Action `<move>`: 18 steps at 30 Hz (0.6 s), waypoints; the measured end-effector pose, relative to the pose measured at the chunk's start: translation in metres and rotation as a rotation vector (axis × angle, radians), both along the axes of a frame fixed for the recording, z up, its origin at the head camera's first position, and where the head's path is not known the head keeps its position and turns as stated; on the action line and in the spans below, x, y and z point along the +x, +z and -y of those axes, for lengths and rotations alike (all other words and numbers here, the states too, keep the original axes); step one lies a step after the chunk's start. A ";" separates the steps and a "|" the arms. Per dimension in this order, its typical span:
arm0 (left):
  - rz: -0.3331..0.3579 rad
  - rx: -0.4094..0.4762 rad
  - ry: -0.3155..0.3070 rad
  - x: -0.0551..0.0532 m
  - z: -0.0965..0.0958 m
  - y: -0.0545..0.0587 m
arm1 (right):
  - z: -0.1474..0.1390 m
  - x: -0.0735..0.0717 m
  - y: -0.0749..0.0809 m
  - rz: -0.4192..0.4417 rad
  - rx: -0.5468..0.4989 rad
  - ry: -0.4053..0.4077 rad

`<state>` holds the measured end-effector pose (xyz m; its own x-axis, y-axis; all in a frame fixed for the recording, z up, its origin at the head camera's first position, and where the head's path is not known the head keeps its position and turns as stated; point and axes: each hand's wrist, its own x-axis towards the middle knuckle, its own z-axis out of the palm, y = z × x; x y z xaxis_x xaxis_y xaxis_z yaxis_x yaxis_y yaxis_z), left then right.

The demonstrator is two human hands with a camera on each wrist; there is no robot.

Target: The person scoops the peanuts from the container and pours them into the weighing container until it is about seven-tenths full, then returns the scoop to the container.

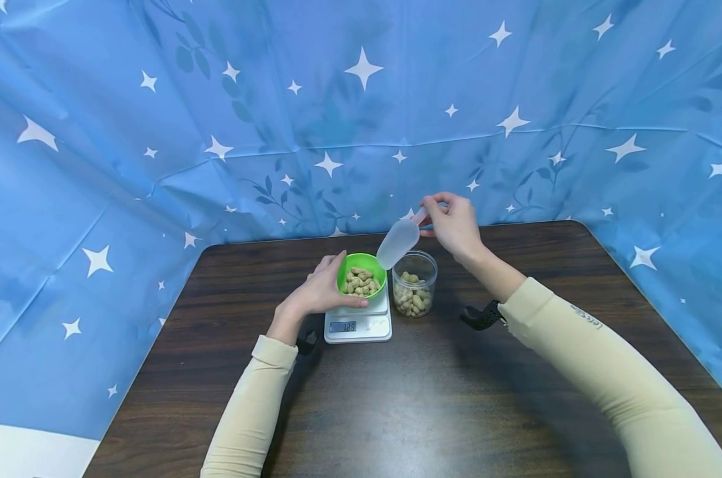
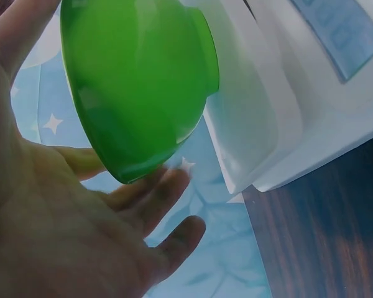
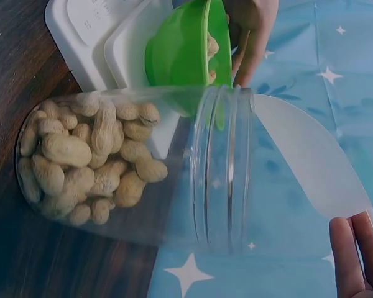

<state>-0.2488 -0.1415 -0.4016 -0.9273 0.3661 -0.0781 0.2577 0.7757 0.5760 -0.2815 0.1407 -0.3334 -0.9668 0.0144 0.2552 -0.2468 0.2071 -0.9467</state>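
A bright green bowl with peanuts in it stands on a white kitchen scale. My left hand holds the bowl from its left side, thumb along the near side and fingers around the far side. Above the bowl's right rim, a translucent white scoop is tilted with its tip down to the left. My right hand pinches the scoop's handle. Just under the scoop, a clear jar, open at the top, is partly filled with unshelled peanuts.
The scale's display is lit, its digits too small to read surely. The dark wooden table ends just behind the bowl and jar. A blue star-patterned cloth hangs behind it. Black straps are on both wrists.
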 end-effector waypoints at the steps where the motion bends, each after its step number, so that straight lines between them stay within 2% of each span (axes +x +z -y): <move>1: -0.005 0.002 0.004 0.000 0.000 0.001 | -0.002 0.000 0.000 -0.005 -0.001 -0.001; 10: -0.106 0.045 -0.015 -0.002 -0.013 0.005 | -0.017 0.004 0.007 -0.077 0.030 0.002; 18: -0.189 0.009 -0.112 -0.007 -0.033 0.006 | -0.026 0.006 0.005 -0.170 0.111 -0.015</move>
<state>-0.2561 -0.1084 -0.3960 -0.8786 0.4676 0.0972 0.4461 0.7310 0.5164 -0.2756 0.1668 -0.3281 -0.9096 -0.0088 0.4153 -0.3970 0.3122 -0.8631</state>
